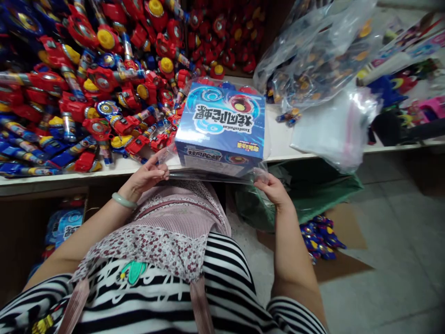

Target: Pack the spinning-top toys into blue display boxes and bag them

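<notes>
A blue printed box (219, 120) with red and blue round tops showing at its far side sits at the table's front edge, inside a clear plastic bag (208, 175). The bag's open mouth faces me. My left hand (151, 174) pinches the mouth's left corner between thumb and fingers. At the right corner, my right hand (273, 186) grips the film the same way. Between the two hands the bag's edge is stretched wide, just below the box's near face.
Red and blue toys (104, 79) are heaped on the left of the white table (146, 168). On the right lie a large filled plastic bag (313, 69) and flat clear bags (330, 130). A green sack (313, 199) and cardboard with blue toys (321, 239) are below; a carton (66, 227) stands lower left.
</notes>
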A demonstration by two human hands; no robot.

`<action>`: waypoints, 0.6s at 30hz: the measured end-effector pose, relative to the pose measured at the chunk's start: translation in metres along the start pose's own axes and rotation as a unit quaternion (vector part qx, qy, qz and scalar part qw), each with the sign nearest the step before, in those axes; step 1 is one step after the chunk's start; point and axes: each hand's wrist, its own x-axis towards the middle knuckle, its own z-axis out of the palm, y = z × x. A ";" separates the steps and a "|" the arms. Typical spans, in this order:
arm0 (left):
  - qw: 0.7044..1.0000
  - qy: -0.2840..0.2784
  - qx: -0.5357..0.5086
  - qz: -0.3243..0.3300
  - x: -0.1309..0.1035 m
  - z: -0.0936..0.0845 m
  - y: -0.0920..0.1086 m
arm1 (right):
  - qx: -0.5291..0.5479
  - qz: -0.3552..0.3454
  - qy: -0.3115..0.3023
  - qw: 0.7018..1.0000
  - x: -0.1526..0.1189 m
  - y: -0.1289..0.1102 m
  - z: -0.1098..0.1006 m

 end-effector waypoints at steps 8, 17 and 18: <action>0.965 0.090 0.247 -0.010 0.008 -0.005 0.025 | 0.023 -0.003 -0.008 1.000 0.019 0.012 0.005; 0.834 0.209 0.497 0.119 0.042 0.015 0.025 | -0.066 -0.043 0.008 0.997 0.054 -0.001 -0.002; 0.820 0.208 0.518 0.127 0.047 0.019 0.028 | -0.079 -0.053 0.011 0.995 0.063 -0.001 -0.004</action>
